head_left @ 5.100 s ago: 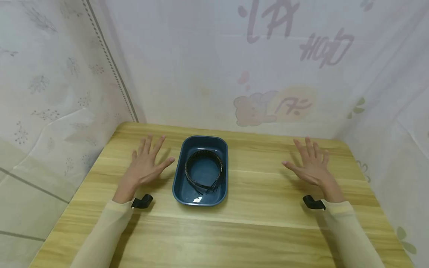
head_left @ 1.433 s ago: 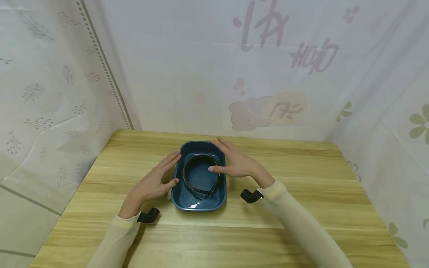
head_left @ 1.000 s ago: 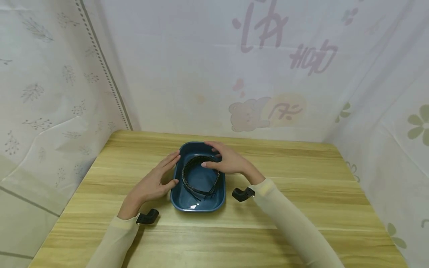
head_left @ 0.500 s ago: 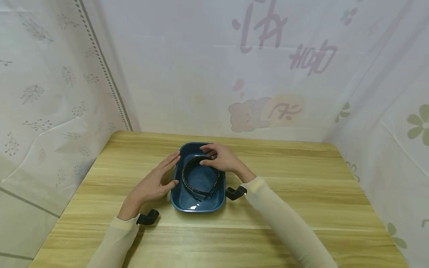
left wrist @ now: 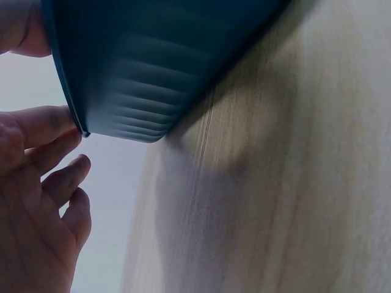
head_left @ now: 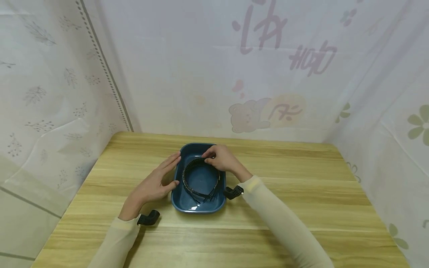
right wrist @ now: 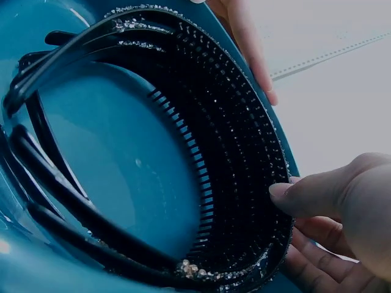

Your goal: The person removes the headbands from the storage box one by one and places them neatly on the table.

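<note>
A nested stack of black hair headbands (head_left: 185, 180) lies in a dark blue rectangular basin (head_left: 191, 211). Comb teeth line their inner side and small shiny stones dot the edges of the headbands (right wrist: 229, 131) in the right wrist view. My right hand (head_left: 225, 159) pinches the band at its far right curve, thumb on the inside and fingers outside. With fairly straight fingers, my left hand (head_left: 152, 184) touches the basin's left rim. Up close in the left wrist view, fingertips of the left hand (left wrist: 33, 189) meet the rim of the basin (left wrist: 146, 73).
The basin stands on a wood-grain table (head_left: 288, 208). A pale printed curtain (head_left: 187, 74) hangs behind the table's far edge and along both sides. A black wrist mount (head_left: 149, 218) sits on the left sleeve, with a matching black mount (head_left: 233, 192) on the right.
Both hands came in from the table's sides to the basin. The left stays at the rim; the right reached over the basin and its fingers closed on the headbands.
</note>
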The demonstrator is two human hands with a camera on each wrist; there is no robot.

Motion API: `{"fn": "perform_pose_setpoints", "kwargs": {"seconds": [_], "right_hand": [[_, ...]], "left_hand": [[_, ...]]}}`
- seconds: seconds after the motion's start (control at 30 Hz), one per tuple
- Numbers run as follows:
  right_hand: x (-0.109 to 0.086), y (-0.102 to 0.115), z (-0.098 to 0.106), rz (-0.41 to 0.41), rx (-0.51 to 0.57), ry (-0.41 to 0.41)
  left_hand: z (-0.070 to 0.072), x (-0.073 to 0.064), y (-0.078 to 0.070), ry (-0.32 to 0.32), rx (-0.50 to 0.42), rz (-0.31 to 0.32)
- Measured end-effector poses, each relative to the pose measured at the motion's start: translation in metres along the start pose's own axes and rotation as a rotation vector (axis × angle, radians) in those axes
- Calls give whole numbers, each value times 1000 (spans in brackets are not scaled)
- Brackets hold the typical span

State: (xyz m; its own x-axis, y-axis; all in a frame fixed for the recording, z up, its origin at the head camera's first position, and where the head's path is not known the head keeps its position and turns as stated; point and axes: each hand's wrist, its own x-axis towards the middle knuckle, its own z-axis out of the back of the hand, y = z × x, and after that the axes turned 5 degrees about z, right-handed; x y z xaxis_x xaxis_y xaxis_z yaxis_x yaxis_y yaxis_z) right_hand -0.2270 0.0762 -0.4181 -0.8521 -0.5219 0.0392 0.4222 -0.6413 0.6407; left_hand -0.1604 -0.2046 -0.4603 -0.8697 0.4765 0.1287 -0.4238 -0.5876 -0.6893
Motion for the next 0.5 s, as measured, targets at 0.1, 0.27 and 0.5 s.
{"fn": "perform_pose_setpoints", "kwargs": {"seconds": [0.1, 0.27, 0.5], "right_hand": [[-1, -1, 0, 6, -16, -6], [-2, -2, 0, 43, -19, -20], [-5, -1, 4, 71, 14, -47]], "left_hand": [[-1, 0, 0, -4, 15, 2], [-1, 0, -1, -1, 13, 2], [1, 0, -2, 1, 0, 8]]}}
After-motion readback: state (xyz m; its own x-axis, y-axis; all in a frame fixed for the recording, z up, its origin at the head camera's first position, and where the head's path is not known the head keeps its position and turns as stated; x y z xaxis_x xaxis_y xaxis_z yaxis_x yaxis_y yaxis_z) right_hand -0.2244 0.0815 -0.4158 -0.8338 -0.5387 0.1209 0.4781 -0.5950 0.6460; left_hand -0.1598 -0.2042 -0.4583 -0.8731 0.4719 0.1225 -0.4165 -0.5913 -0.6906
